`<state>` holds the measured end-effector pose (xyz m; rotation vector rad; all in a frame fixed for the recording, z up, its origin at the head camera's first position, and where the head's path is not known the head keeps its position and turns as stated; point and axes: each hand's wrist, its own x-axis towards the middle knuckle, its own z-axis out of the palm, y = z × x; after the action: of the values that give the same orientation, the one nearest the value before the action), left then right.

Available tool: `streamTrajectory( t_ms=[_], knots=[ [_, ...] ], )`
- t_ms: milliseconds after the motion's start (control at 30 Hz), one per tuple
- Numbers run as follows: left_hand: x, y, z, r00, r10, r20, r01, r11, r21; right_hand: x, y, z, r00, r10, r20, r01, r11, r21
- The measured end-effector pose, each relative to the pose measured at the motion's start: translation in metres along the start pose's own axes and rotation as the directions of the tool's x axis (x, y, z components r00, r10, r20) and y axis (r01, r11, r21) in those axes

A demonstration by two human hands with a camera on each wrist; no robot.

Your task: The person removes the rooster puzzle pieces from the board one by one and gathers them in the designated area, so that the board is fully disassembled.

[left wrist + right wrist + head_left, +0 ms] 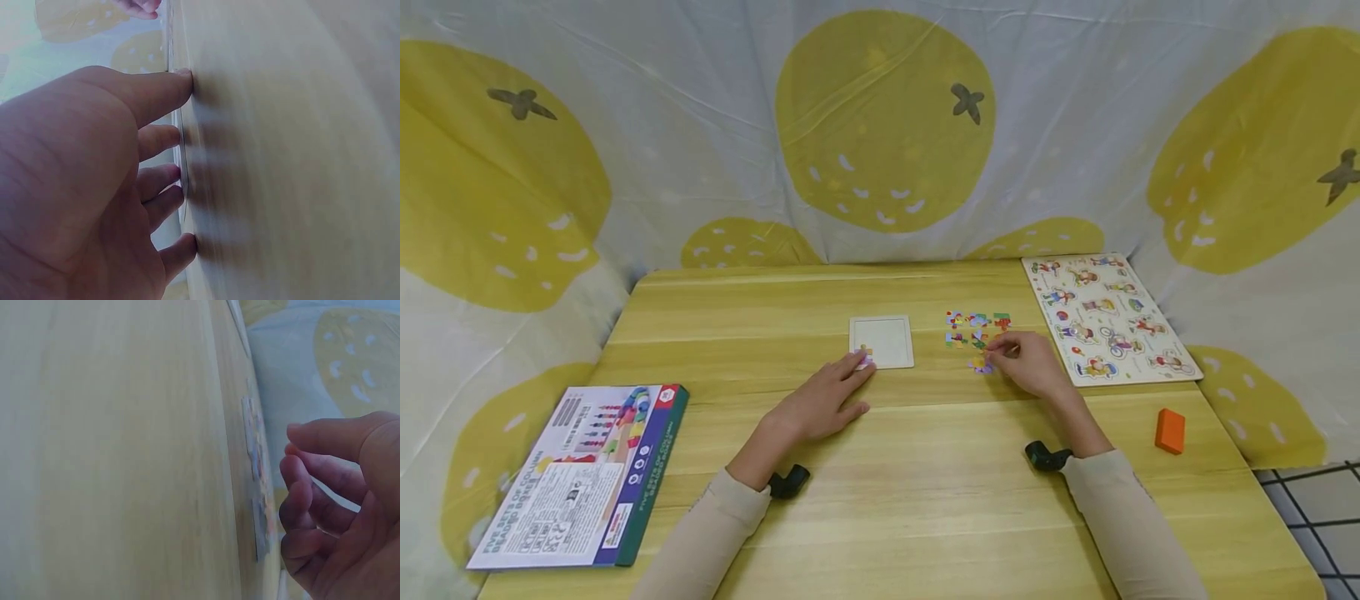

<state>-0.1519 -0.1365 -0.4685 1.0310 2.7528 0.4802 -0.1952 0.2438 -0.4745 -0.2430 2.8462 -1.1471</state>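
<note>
A small square puzzle tray [887, 333] with a pale inside lies in the middle of the table, with a jigsaw piece [864, 351] in its near left corner. My left hand [823, 398] rests there with fingers extended, the fingertips on that corner and piece. In the left wrist view, its thumb [159, 94] touches the tabletop. To the tray's right, several colourful jigsaw pieces [956, 320] lie in loose rows. My right hand [1026, 362] hovers at their right side, fingers bent and thumb near the index finger. Between the fingertips [294, 434] nothing shows.
A white picture board [1101, 321] with cartoon figures lies at the right. Nearer me sits an orange block [1170, 431]. On the left is a flat boxed toy [576, 475]. A fruit-patterned cloth [880, 125] hangs behind the table.
</note>
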Motion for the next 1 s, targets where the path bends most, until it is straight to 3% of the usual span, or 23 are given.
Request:
streamTrajectory(
  t_ms=[500,733,1000],
  knots=[
    [-0.003,-0.001,-0.001,1.000,-0.018,0.004,0.018,1.000,0.004,0.019,-0.041,0.029,0.997,-0.070,0.032,0.065,0.987,0.148],
    [-0.010,-0.006,-0.003,0.994,-0.100,0.048,0.102,0.994,-0.040,0.030,-0.054,0.051,0.991,-0.123,0.051,0.112,0.979,0.173],
    [-0.016,-0.012,-0.006,0.993,-0.101,0.060,0.104,0.993,-0.050,0.041,-0.072,0.072,0.982,-0.159,0.106,0.131,0.963,0.236]
  ],
)
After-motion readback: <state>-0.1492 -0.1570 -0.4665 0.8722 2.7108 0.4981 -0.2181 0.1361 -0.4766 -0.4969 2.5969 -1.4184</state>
